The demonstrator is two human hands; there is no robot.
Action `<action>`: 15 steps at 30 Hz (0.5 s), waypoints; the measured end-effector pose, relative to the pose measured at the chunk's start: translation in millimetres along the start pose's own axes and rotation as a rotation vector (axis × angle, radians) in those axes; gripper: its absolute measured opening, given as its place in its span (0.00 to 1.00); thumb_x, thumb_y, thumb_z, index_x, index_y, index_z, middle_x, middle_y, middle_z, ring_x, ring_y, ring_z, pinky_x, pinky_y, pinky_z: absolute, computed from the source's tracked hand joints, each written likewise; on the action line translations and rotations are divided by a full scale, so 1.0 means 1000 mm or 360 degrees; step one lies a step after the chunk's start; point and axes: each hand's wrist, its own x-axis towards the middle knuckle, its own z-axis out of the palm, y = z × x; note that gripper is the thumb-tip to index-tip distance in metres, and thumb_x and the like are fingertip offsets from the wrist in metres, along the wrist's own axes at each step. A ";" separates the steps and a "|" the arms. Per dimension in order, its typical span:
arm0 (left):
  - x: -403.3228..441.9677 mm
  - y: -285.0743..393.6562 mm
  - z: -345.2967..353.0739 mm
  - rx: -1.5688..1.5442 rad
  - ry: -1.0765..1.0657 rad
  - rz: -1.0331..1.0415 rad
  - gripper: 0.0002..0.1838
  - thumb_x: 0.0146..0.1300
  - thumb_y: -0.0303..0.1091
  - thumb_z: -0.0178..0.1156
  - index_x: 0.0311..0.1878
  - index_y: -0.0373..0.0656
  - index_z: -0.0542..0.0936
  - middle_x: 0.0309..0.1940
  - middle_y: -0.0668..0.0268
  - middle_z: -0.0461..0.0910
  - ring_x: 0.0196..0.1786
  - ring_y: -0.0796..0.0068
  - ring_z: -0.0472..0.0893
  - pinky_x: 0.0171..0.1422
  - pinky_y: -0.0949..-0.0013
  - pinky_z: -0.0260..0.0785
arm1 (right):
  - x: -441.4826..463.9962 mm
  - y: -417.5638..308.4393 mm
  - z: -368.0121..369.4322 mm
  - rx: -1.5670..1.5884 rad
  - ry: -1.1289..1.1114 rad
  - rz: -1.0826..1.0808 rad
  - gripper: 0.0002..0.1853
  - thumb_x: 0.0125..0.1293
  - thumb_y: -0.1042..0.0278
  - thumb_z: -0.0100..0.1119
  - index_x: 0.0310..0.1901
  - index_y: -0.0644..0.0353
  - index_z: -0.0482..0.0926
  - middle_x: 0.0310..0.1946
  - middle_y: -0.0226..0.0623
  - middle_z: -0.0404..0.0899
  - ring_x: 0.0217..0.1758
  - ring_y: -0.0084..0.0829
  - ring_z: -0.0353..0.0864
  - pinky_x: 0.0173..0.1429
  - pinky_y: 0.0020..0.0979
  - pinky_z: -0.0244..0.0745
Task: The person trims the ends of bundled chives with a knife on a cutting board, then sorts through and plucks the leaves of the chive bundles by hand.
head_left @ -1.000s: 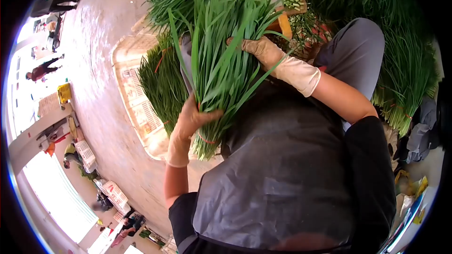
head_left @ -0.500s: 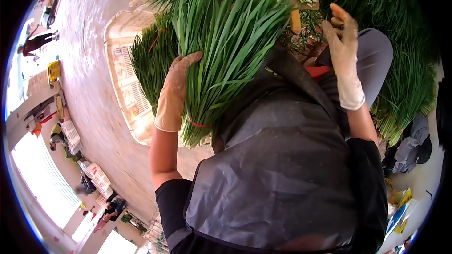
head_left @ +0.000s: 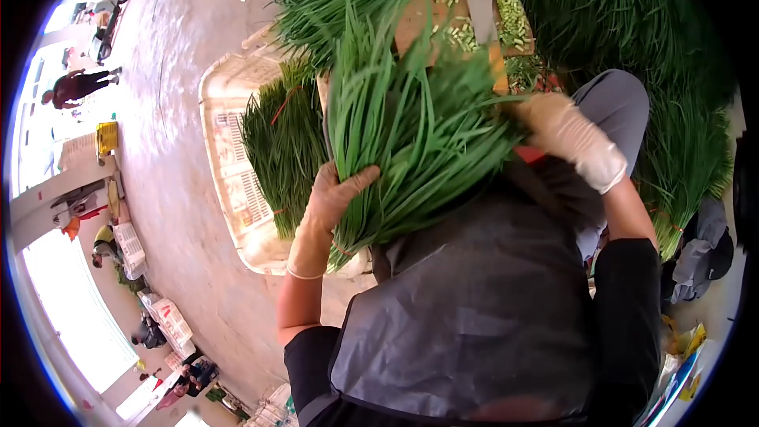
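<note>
My gloved left hand (head_left: 338, 199) is wrapped round a large bunch of green chives (head_left: 395, 134), its thumb across the leaves. A red band (head_left: 341, 251) ties the bunch near its stem end. My gloved right hand (head_left: 563, 133) is at the leaf tips on the right side of the bunch. Its fingers are smeared by motion and partly hidden, so I cannot see whether they grip leaves. Just beyond that hand, a knife (head_left: 481, 12) with a yellow handle lies on a wooden board (head_left: 415, 20) among chopped stem pieces (head_left: 512, 20).
A pale plastic crate (head_left: 225, 154) at the left holds tied chives (head_left: 285, 142). More chives (head_left: 348, 0) lie at the board's left, and a big heap (head_left: 632, 39) fills the right side. Several people and crates are far off at the left.
My right hand has come down and left from its raised position to the leaf tips. The bunch's leaves have swung toward the right and blur. The whole view has shifted slightly.
</note>
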 end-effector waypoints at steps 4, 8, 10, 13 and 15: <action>0.000 -0.008 0.004 0.0077 -0.0168 0.0077 0.15 0.61 0.30 0.68 0.50 0.36 0.82 0.43 0.67 0.85 0.44 0.80 0.81 0.51 0.73 0.73 | -0.008 0.063 -0.030 0.0681 0.1606 -0.0139 0.18 0.63 0.76 0.59 0.56 0.56 0.78 0.45 0.32 0.83 0.47 0.36 0.82 0.52 0.31 0.75; -0.003 -0.012 0.011 0.0118 -0.0182 0.0035 0.14 0.62 0.28 0.67 0.51 0.37 0.82 0.43 0.69 0.85 0.44 0.82 0.81 0.52 0.74 0.73 | -0.038 -0.028 -0.091 0.0511 0.1722 -0.0566 0.09 0.63 0.73 0.63 0.45 0.57 0.84 0.37 0.30 0.84 0.44 0.25 0.82 0.52 0.28 0.77; -0.002 -0.012 0.012 0.0097 -0.0151 0.0027 0.13 0.62 0.28 0.67 0.50 0.38 0.83 0.42 0.69 0.85 0.44 0.82 0.80 0.52 0.75 0.73 | -0.024 -0.036 -0.088 0.0216 0.1698 -0.0693 0.11 0.59 0.73 0.67 0.45 0.56 0.85 0.39 0.30 0.83 0.43 0.30 0.79 0.50 0.31 0.74; -0.005 -0.013 0.015 0.0159 -0.0141 0.0046 0.12 0.62 0.28 0.67 0.49 0.38 0.83 0.41 0.70 0.85 0.42 0.83 0.80 0.50 0.75 0.73 | 0.004 -0.036 -0.093 0.0136 0.1806 -0.0713 0.12 0.58 0.65 0.68 0.44 0.56 0.85 0.40 0.32 0.83 0.45 0.32 0.78 0.51 0.35 0.73; -0.005 -0.014 0.015 0.0185 -0.0154 0.0040 0.12 0.62 0.28 0.67 0.49 0.38 0.83 0.40 0.70 0.85 0.41 0.84 0.80 0.49 0.76 0.74 | 0.028 -0.037 -0.100 0.0019 0.1766 -0.0747 0.14 0.61 0.52 0.64 0.39 0.53 0.85 0.38 0.35 0.82 0.47 0.40 0.79 0.52 0.39 0.75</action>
